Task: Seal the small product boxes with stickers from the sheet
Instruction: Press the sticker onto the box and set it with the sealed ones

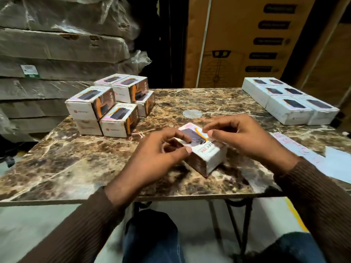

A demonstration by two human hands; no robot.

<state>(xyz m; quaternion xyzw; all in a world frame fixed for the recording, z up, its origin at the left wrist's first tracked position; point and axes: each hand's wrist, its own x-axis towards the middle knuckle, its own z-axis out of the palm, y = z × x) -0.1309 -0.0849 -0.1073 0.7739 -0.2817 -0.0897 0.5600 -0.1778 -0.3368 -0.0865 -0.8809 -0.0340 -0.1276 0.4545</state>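
Box [206, 150] reads "20K" | left hand [161, 149], right hand [239, 135] grip it

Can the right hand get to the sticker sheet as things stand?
Probably yes. The sticker sheet lies flat on the table just to the right of the right hand, nothing between them. That hand would first have to leave the box.

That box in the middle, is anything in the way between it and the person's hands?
Nothing visible. Both hands are already on the box: the left hand holds its near left side, and the right hand pinches at its top. The stacks of other boxes sit apart, farther back on the table.
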